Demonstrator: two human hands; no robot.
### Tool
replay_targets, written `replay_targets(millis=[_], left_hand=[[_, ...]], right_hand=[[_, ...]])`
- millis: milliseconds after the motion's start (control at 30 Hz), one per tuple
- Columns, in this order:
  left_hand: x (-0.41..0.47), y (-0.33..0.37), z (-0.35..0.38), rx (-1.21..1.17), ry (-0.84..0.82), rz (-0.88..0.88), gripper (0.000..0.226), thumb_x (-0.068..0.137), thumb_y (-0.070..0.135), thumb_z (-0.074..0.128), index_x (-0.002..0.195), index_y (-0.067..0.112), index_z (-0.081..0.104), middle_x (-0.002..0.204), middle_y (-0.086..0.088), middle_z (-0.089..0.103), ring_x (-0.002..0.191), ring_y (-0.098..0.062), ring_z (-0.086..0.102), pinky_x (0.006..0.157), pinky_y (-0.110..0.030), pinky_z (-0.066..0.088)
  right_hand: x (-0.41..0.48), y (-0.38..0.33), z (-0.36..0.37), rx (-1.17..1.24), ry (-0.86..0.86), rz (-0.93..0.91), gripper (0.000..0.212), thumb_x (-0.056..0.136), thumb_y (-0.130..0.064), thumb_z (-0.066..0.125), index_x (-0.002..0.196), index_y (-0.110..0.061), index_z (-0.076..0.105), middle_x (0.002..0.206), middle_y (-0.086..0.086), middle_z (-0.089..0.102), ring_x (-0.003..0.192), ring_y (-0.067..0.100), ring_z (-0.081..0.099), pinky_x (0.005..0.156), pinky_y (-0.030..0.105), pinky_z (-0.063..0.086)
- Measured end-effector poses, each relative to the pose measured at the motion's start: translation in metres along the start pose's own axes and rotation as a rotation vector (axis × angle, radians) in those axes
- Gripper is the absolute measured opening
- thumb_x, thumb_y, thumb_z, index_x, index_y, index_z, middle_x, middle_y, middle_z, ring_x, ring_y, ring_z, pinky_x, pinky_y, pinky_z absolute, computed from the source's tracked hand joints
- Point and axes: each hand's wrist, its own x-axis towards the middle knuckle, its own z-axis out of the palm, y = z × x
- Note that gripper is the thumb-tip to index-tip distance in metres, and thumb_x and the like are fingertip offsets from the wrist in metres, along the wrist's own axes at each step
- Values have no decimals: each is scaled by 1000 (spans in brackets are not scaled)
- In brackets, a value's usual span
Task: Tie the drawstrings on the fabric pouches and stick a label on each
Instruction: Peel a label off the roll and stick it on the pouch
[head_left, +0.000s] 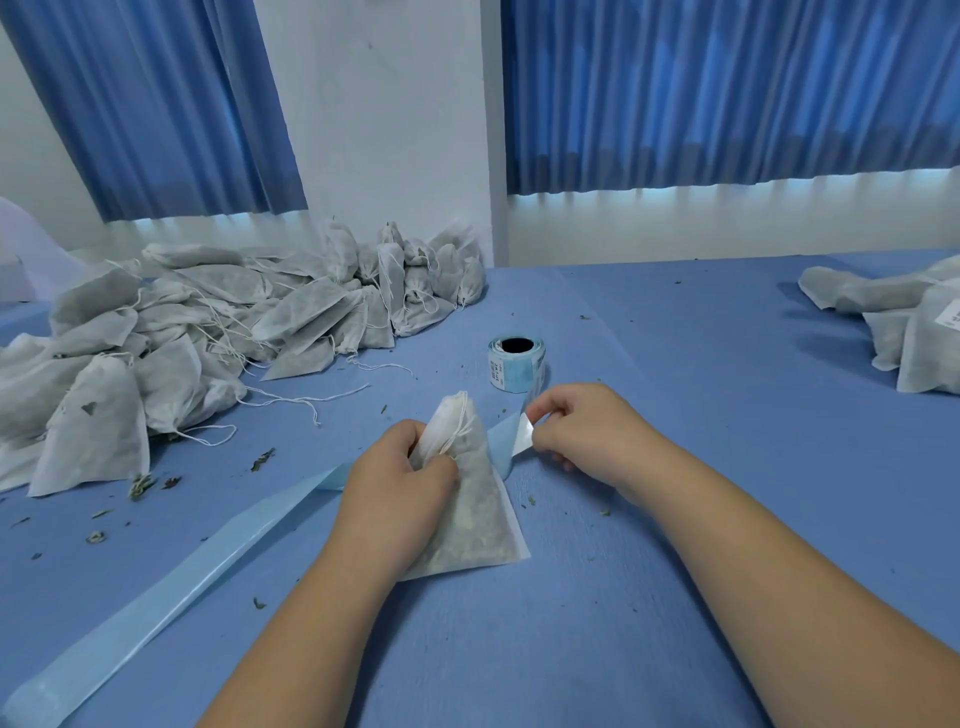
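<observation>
My left hand (395, 467) is curled round the upper half of a grey-white fabric pouch (467, 525) filled with dark dried leaves. The pouch lies on the blue-covered desk (675, 519) right in front of me. Its gathered neck points away from me, and its white drawstring (460, 423) hangs in a loop just above my fingers.

Just to the right, my right hand (582, 423) pinches a small white label (523, 435) between thumb and fingertips. The label sits at the edge of a long pale blue backing strip (171, 587). I cannot tell whether it has come fully free of the strip. The strip passes behind the pouch and under my left hand, then trails off to the near left corner of the desk.

A little farther away stands a pale blue roll of labels (517, 369), upright, with its dark core facing up. On the far left lies a big heap of grey-white pouches (208, 322) with loose strings. At the far right edge is a smaller heap of pouches (909, 322), one with a label on it. Green-brown leaf crumbs (140, 486) are scattered over the near left of the desk. Blue pleated curtains (727, 88) hang behind it.
</observation>
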Motion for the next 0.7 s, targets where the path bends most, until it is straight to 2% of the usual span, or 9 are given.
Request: replay_targets(millis=[100,267,333,433,500,600,700], left_hand=[[-1,2,-1,0,-13,-8,11,86,15,56,78,22,59,68,4,56,60,-12,49,53,-27,34],[-2,2,-3,1,-33,-21,9,86,14,55,80,18,60,72,0,57,64,-17,50,57,-31,37],[-2,3,-3,8,-30,-26,8,86,14,55,80,17,59,71,0,57,64,-18,50,58,-32,37],[-2,3,-3,17,-26,-31,8,87,14,55,80,17,59,72,-2,58,66,-20,52,58,-33,37],[-2,3,-4,16,-28,-33,8,87,15,56,81,18,61,77,-7,63,71,-26,57,60,-33,39],[-2,1,-6,-28,-12,-26,8,86,17,57,83,20,63,83,-7,66,81,-31,62,62,-35,42],[-2,9,-8,-175,33,-5,6,82,25,61,81,29,66,78,-2,68,78,-29,65,66,-38,47]], right_hand=[[0,1,-4,-48,-24,12,29,76,-8,57,78,-32,72,57,-10,53,51,11,45,55,23,37],[-2,-2,-17,-53,-81,63,39,80,-5,50,82,-39,70,40,-27,48,38,-5,43,44,11,32],[-4,-2,-23,-62,-89,86,41,80,-4,48,86,-38,70,41,-23,50,44,-1,44,46,14,33],[-8,-3,-31,-72,-93,106,39,79,-4,47,88,-34,70,59,-7,52,56,14,42,52,23,35],[-9,-3,-38,-66,-72,114,37,79,-3,47,88,-31,70,67,-2,54,58,15,42,52,25,36],[-9,-3,-49,-8,-6,110,35,79,0,47,87,-24,72,66,-1,55,56,16,42,51,24,35],[-8,-4,-55,85,72,46,29,82,-1,50,87,-19,72,64,-2,57,56,14,47,53,25,38]])
